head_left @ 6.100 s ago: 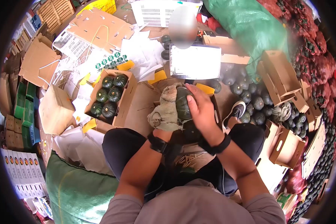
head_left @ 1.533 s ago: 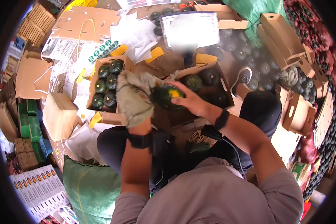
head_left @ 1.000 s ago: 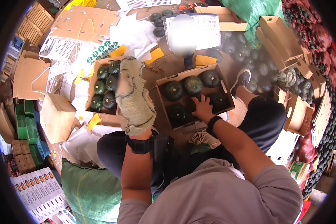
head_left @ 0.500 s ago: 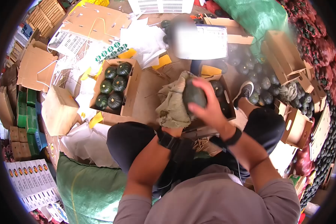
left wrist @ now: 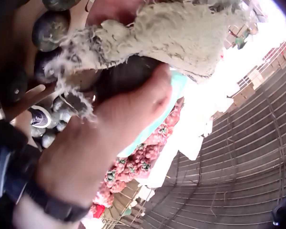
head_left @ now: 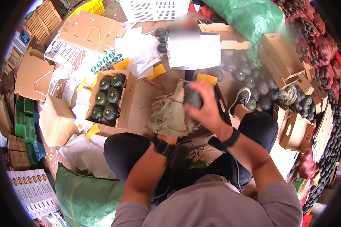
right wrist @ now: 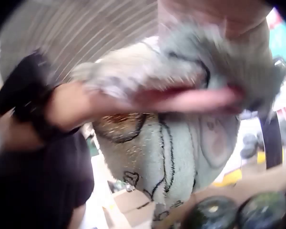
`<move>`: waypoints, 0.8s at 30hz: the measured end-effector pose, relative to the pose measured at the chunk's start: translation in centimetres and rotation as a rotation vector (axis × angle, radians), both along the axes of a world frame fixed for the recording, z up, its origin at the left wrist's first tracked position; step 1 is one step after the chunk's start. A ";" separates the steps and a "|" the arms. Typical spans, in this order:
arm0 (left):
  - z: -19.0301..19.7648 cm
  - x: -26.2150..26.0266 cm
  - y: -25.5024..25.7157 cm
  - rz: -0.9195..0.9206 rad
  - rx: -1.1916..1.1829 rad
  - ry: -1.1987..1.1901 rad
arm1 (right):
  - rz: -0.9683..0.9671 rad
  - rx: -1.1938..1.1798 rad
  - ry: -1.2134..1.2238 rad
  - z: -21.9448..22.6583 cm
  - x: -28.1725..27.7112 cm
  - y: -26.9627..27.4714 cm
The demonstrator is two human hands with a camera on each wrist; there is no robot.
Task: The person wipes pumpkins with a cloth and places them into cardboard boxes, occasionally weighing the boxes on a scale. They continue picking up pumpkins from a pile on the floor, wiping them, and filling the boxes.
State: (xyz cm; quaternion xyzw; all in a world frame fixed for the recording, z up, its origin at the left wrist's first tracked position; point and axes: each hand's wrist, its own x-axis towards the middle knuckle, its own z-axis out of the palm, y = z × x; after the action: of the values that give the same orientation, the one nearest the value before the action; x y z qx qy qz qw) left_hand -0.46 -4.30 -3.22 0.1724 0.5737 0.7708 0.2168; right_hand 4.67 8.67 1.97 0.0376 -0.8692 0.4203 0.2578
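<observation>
In the head view my right hand (head_left: 208, 110) grips a dark green kabocha squash (head_left: 193, 96), thumb and fingers spread round its right side. A worn, fuzzy beige cloth (head_left: 170, 115) presses against the squash's left side. My left hand (right wrist: 148, 101) holds this cloth from within its folds; in the head view the cloth covers most of that hand. The left wrist view shows the squash (left wrist: 124, 76) between the cloth and my right hand. Below it stands a cardboard box (head_left: 221, 101), largely hidden by my hands, with more squashes inside (right wrist: 212, 212).
A carton (head_left: 125, 108) to the left holds several squashes. A white-topped scale-like device (head_left: 193, 53) stands ahead. Loose squashes (head_left: 261, 89) lie beyond my right shoe (head_left: 241, 97). A green sack (head_left: 83, 196) lies at the left knee; cardboard trays (head_left: 278, 60) stand at right.
Earlier I held a yellow-patched squash; then my right hand reached, fingers spread, into the right box. Since half a second ago it holds a squash against the cloth, its grip blurred by motion.
</observation>
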 end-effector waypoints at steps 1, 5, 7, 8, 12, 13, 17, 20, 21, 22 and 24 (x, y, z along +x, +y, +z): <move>0.2 -0.3 -0.1 0.013 -0.036 0.027 | 0.220 -0.138 -0.078 2.1 1.5 -1.0; 4.3 -0.8 -0.9 0.083 -0.223 0.025 | 0.220 -0.552 -0.367 0.3 -0.4 1.6; 0.4 -2.0 -1.0 0.088 -0.285 0.316 | -0.024 -0.209 -0.276 2.0 0.9 -1.5; -1.5 -2.5 -1.0 0.106 -0.312 0.459 | -0.130 0.019 -0.190 3.0 1.9 -3.4; 3.0 -2.2 -3.4 0.130 -0.294 0.528 | 0.268 -0.804 -0.374 2.9 1.9 -1.7; 1.3 -1.0 -2.5 0.175 -0.052 0.236 | 0.327 -1.281 -0.328 1.8 1.5 -2.1; 1.8 0.3 -0.9 0.309 -0.240 0.473 | -0.015 -0.647 0.064 -0.2 0.9 -2.0; 5.7 -1.3 -2.8 0.228 -0.593 0.823 | 0.087 0.034 -0.333 3.9 2.4 -1.1; 5.8 -1.8 -3.1 0.176 -0.404 0.549 | 0.090 0.042 -0.252 4.0 2.6 -1.1; 5.3 -2.2 -3.0 0.060 -0.024 0.154 | 0.167 -0.155 -0.265 3.7 2.5 -1.0; 4.2 -2.4 -2.7 0.077 0.425 -0.350 | 0.322 -0.540 -0.266 2.8 1.8 -0.5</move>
State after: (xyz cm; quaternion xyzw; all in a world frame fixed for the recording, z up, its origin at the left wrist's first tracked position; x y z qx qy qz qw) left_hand -2.82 -7.00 0.95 0.0563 0.3593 0.8995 0.2422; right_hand 6.44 8.19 4.72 0.0495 -0.7354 0.6719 0.0733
